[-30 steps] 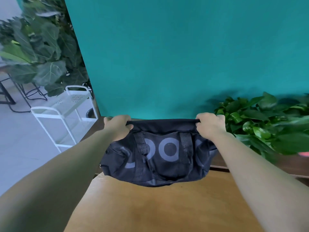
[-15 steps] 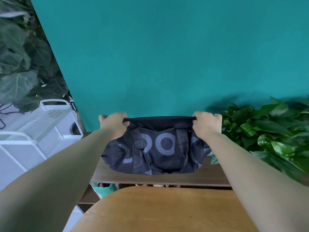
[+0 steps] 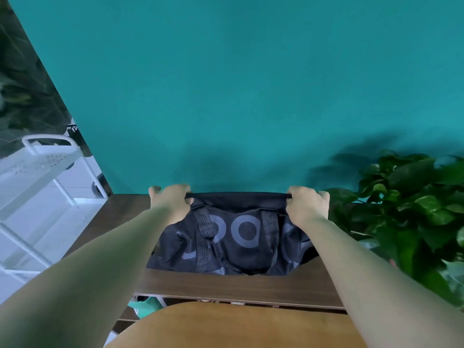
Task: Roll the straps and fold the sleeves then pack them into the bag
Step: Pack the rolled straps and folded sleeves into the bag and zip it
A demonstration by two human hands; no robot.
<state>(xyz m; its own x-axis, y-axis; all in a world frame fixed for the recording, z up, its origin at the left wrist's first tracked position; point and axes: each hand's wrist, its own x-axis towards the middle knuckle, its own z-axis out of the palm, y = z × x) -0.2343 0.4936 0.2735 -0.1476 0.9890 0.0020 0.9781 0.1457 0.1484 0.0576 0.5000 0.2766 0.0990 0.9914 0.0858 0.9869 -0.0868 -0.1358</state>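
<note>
A black duffel bag (image 3: 233, 239) with large grey letters and two webbing handles sits on a dark wooden shelf (image 3: 226, 285) against the teal wall. My left hand (image 3: 170, 203) grips the bag's top edge at its left end. My right hand (image 3: 306, 205) grips the same edge at its right end. The top edge is pulled taut between both hands. No straps or sleeves are in view; the bag's inside is hidden.
A light wooden tabletop (image 3: 238, 325) lies nearest me, below the shelf. A leafy green plant (image 3: 411, 209) crowds the shelf's right end. A white metal trolley (image 3: 42, 172) stands at the left, with dark foliage (image 3: 22, 91) behind it.
Both hands have carried the bag away from the light tabletop and onto the dark shelf by the wall. The grip on the top edge is unchanged.
</note>
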